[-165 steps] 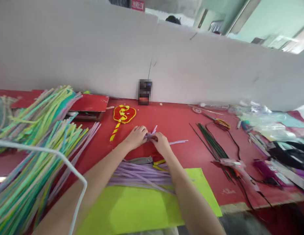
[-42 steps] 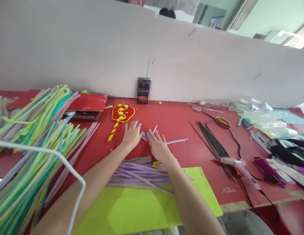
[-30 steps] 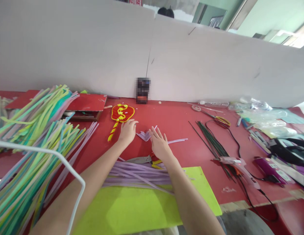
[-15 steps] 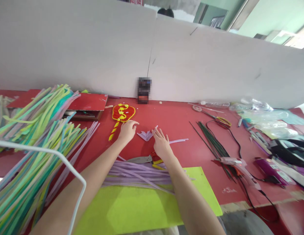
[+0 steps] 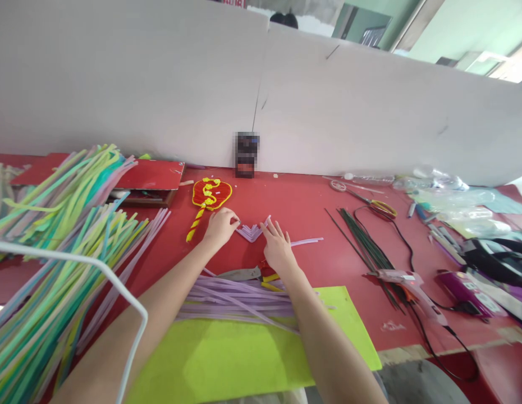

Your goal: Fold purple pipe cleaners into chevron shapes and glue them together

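Several short lilac pipe cleaners [image 5: 250, 234], bent into nested V shapes, lie on the red table between my hands. The thumb and forefinger of my left hand [image 5: 221, 227] are closed at the left end of the outermost V. My right hand [image 5: 279, 248] rests at the other side, fingers stretched and apart, its fingertips touching the right end of the V. Just right of it lie loose lilac strips [image 5: 307, 242]. Below are pliers with red and yellow handles [image 5: 270, 276], partly under my right wrist, and a heap of long lilac pipe cleaners [image 5: 239, 300].
A red and yellow fan-shaped piece [image 5: 211, 194] lies beyond my left hand. Multicoloured pipe cleaners [image 5: 46, 292] cover the left side. On the right are green stems [image 5: 366, 241], scissors [image 5: 381, 209], a pink glue gun [image 5: 412, 289] and its cord. A yellow-green board [image 5: 227, 359] lies in front.
My left hand has moved slightly right, and its thumb and forefinger have closed at the left end of the V. My right hand has stayed in place.
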### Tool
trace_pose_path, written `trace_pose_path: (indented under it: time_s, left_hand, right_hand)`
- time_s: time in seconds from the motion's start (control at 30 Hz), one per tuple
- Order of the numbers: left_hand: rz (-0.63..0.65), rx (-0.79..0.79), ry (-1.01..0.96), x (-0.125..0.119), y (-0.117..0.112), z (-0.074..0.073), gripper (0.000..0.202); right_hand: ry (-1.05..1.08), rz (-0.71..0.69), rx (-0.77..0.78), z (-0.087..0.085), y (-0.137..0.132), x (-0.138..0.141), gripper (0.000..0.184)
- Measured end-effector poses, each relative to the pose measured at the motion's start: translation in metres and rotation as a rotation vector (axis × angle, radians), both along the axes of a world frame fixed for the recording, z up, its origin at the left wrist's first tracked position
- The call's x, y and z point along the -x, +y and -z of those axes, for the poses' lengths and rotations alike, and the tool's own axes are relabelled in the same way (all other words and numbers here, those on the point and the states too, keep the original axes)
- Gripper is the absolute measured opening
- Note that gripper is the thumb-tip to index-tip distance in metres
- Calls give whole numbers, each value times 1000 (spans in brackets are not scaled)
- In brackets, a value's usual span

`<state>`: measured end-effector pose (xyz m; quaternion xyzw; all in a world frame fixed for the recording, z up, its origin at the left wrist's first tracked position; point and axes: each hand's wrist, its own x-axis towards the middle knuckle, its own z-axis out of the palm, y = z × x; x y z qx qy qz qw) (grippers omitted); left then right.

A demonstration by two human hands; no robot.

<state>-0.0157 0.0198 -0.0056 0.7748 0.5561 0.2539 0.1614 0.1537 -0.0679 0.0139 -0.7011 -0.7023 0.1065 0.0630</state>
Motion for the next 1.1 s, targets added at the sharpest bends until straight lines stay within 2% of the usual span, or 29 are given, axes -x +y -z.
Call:
trace_pose_path:
  time_s: [0.77,1.1]
  left_hand:
    - [4,49,55,-4,-8,-7,7]
    - [26,-29,43,-5,-10,-1,8]
  right_hand:
    - [-12,27,-80,9,2,2,60]
    - [-3,33,-90,12,4,2,60]
